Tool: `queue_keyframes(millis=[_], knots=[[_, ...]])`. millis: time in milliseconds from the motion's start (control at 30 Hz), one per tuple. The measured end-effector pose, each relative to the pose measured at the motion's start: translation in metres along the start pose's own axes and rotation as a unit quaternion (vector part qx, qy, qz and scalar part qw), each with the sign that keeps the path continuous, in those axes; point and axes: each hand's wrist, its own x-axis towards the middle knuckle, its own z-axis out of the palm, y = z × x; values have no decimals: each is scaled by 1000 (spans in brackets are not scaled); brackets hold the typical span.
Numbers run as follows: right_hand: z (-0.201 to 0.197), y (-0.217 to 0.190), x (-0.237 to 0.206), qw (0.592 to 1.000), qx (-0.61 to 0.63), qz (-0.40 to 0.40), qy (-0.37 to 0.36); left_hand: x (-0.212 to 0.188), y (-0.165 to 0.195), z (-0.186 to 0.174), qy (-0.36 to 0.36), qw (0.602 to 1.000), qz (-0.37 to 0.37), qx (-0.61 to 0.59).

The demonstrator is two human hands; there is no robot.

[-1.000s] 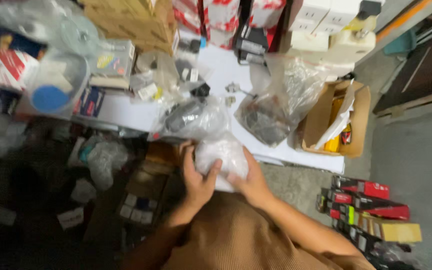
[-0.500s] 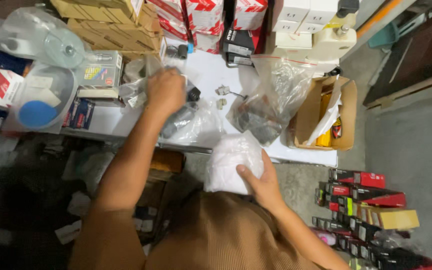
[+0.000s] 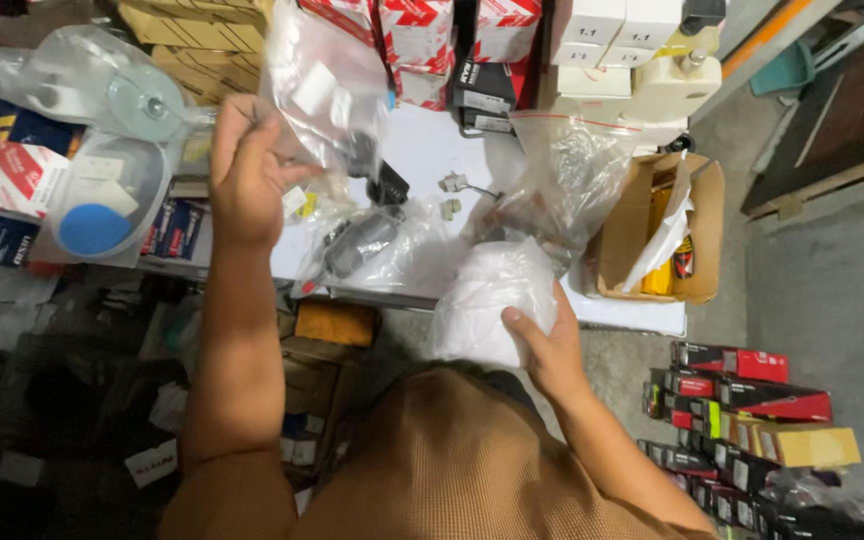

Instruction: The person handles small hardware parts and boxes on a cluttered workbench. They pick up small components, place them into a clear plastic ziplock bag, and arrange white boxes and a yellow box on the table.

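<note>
Stacked cartons are crowding the back of a white table [image 3: 422,150], with more boxes on the floor to the right. The left hand [image 3: 244,170] is raised over the table, fingers pressed together on the edge of a clear bag [image 3: 327,85] that is hanging tilted and blurred, a dark part showing low inside it. The right hand [image 3: 547,345] is cupping a white bag [image 3: 487,300] near the table's front edge, close to the body; thumb laid across it, the other fingers hidden behind, so how firmly it is gripping cannot be told.

Judging from this, a pinch at one edge is letting the clear bag swing; gripping nearer the top middle would be keeping the part from sliding to a corner. Another clear bag with a dark part [image 3: 367,250] and a big bag [image 3: 562,190] are lying just beside, and two small connectors [image 3: 449,195] are sitting loose between them, so the lifted bag is best kept well above them. An open carton [image 3: 662,235] is standing at the right.
</note>
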Motion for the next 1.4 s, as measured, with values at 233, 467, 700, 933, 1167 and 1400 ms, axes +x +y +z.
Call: queue_keyframes(millis=[233,467,700,933,1167,1400], knots=[[7,-2,8,1000,28,-2,0,-27,15,13,-40,993,-27,-111],[9,-4,9,1000,29,-2,3,-35,19,28,-118,983,-10,-140],[1,-4,11,999,29,2,17,-21,3,18,-59,997,30,-28],[-10,6,7,997,42,37,44,-48,6,-39,78,967,149,194],[-2,10,20,997,61,42,27,-63,14,-57,191,981,-17,11],[16,17,31,997,48,61,5,-46,-14,-66,-41,862,-62,-502]])
